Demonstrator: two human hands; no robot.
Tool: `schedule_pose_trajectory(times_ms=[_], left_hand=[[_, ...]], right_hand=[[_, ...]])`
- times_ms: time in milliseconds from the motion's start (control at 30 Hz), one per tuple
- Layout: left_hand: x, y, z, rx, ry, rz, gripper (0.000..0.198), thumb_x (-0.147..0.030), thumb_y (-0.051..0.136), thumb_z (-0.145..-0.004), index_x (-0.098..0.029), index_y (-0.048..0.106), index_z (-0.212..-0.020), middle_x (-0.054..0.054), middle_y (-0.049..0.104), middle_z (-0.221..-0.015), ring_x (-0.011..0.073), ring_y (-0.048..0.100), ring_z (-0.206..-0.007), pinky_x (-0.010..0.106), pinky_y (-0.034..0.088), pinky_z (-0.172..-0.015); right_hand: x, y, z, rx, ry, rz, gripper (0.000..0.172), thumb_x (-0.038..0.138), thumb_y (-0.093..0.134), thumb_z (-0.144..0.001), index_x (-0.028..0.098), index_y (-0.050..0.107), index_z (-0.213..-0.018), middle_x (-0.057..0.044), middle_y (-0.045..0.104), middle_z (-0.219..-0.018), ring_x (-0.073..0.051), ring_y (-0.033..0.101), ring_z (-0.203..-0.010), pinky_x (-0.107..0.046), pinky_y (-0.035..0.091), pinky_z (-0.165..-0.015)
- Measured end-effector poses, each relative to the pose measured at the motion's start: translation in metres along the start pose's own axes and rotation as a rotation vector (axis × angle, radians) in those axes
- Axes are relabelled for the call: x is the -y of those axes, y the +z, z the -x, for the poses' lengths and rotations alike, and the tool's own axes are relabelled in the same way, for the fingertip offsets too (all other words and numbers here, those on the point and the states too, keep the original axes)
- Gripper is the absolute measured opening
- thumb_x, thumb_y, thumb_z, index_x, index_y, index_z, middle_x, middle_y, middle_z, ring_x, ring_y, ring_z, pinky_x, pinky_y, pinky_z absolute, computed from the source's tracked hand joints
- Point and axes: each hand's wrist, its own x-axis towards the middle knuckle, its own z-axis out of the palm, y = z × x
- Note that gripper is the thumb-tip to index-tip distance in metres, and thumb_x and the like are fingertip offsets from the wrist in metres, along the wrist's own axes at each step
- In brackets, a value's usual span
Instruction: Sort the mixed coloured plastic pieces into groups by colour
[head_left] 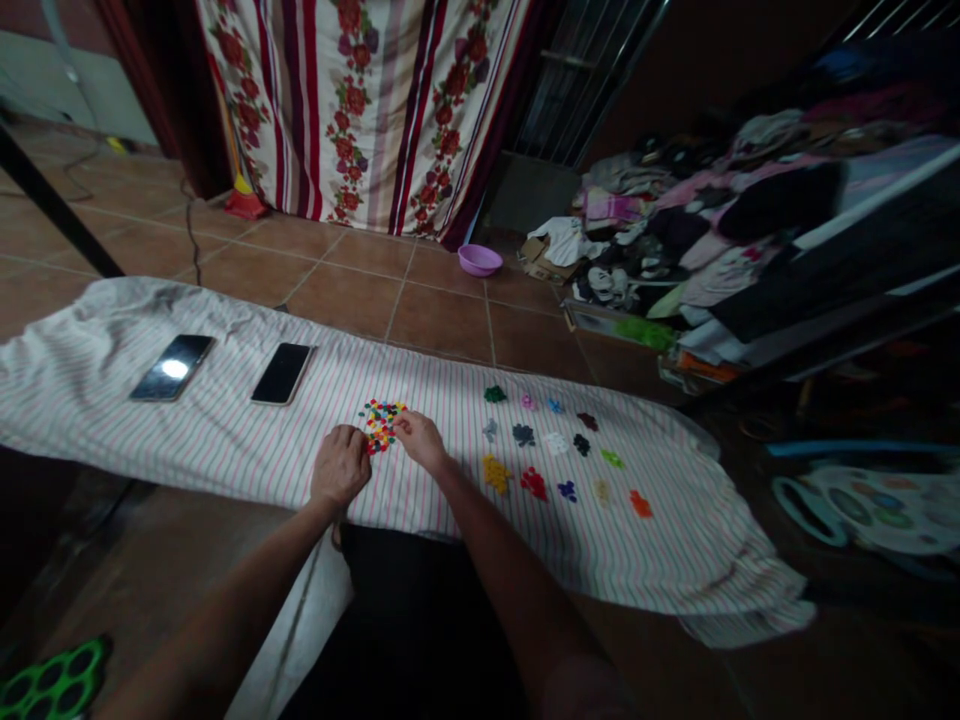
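Mixed pile (381, 422): small multicolored pcs, loose on a striped, cloth-covered desk (337, 385), btwn the two hands.
Left hand (343, 465): rests at the pile's near-left edge, knuckles up, fingers side by side; can't tell if a pc is under them.
Right hand (418, 437): works the pile's right side, fingertips drawn together; any pc pinched there is too sm. to tell.
Single-color piles: yellow pile (496, 474), red pile (534, 484) & others, set apart in rough rows, right of the right forearm.
Technique: prob. best w/ a light pinch, 1 pc at a time, left hand steady vs. scatter; forearm shd clear the yellow pile, just beside it.
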Motion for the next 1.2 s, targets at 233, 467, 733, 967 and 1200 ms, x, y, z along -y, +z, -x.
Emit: schedule_pose_trajectory(times_ms=[233, 467, 733, 967, 1200], left_hand=[[-0.002, -0.002, -0.001, 0.004, -0.009, -0.006, 0.010, -0.017, 0.046, -0.085, -0.021, 0.055, -0.083, 0.010, 0.055, -0.086, 0.0264, 0.051, -0.088, 0.041, 0.043, -0.080], [-0.001, -0.002, -0.001, 0.014, -0.008, -0.007, 0.009, -0.018, 0.046, -0.085, -0.020, 0.055, -0.084, 0.010, 0.055, -0.086, 0.0264, 0.050, -0.088, 0.041, 0.044, -0.079], [0.000, 0.001, 0.000, 0.007, -0.016, -0.011, 0.010, -0.018, 0.045, -0.085, -0.020, 0.055, -0.085, 0.010, 0.056, -0.087, 0.0267, 0.050, -0.088, 0.041, 0.043, -0.078], [0.000, 0.001, 0.000, 0.001, -0.005, -0.005, 0.013, -0.018, 0.043, -0.086, -0.020, 0.056, -0.086, 0.011, 0.057, -0.087, 0.0274, 0.050, -0.089, 0.042, 0.043, -0.078], [0.001, 0.001, -0.001, 0.004, 0.004, -0.007, 0.012, -0.017, 0.045, -0.085, -0.019, 0.056, -0.086, 0.012, 0.057, -0.087, 0.0271, 0.050, -0.088, 0.041, 0.043, -0.078]], right_hand=[[0.003, -0.002, 0.002, 0.062, -0.069, 0.060, 0.032, 0.012, 0.052, -0.088, 0.026, 0.074, -0.106, -0.006, 0.068, -0.105, -0.018, 0.062, -0.095, -0.028, 0.046, -0.089], [0.003, -0.005, 0.004, 0.080, -0.076, 0.102, 0.030, 0.009, 0.052, -0.086, 0.024, 0.074, -0.100, -0.005, 0.066, -0.103, -0.017, 0.062, -0.093, -0.027, 0.047, -0.087], [-0.008, 0.003, 0.009, -0.055, 0.071, -0.167, 0.022, 0.016, 0.055, -0.085, 0.025, 0.072, -0.096, -0.001, 0.071, -0.093, -0.015, 0.066, -0.084, -0.026, 0.050, -0.080], [-0.013, 0.005, 0.009, -0.058, 0.351, -0.782, 0.011, 0.028, 0.064, -0.077, 0.020, 0.068, -0.083, 0.002, 0.068, -0.069, -0.011, 0.064, -0.061, -0.022, 0.050, -0.058], [-0.008, -0.003, 0.016, -0.097, 0.422, -0.995, 0.019, 0.032, 0.073, -0.069, 0.018, 0.066, -0.079, -0.001, 0.069, -0.071, -0.009, 0.062, -0.059, -0.021, 0.049, -0.056]])
